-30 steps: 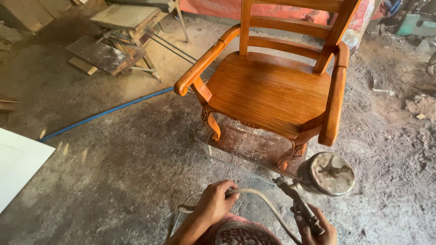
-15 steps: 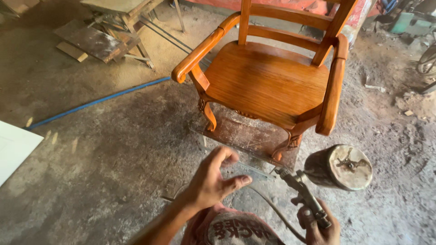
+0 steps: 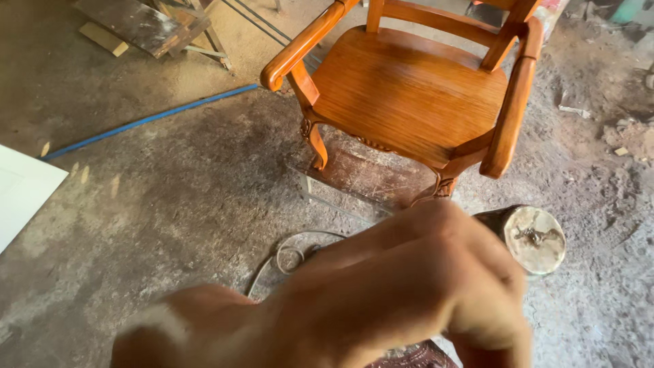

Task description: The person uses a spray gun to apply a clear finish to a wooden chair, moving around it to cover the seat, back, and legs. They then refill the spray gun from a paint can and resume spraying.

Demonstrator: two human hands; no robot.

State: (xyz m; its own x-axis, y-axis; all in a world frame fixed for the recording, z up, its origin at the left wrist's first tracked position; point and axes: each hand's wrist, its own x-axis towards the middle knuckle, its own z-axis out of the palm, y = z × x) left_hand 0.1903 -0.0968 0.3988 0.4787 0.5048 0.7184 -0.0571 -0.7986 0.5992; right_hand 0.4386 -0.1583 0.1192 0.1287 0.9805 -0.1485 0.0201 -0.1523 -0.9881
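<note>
One hand (image 3: 422, 286) and forearm fill the lower half of the head view, very close to the lens and heavily blurred. Which hand it is cannot be told from this frame.

Arm bare: no sleeve, no glove. No watch, ring or band visible on the part that shows. Knuckles and the back of the hand read as broad rounded shapes; finger detail is lost to blur.

At the bottom edge, below the hand, a strip of patterned garment (image 3: 412, 356) shows, dark reddish fabric with a paler printed pattern. Too little is visible to tell what kind of clothing it is.
</note>
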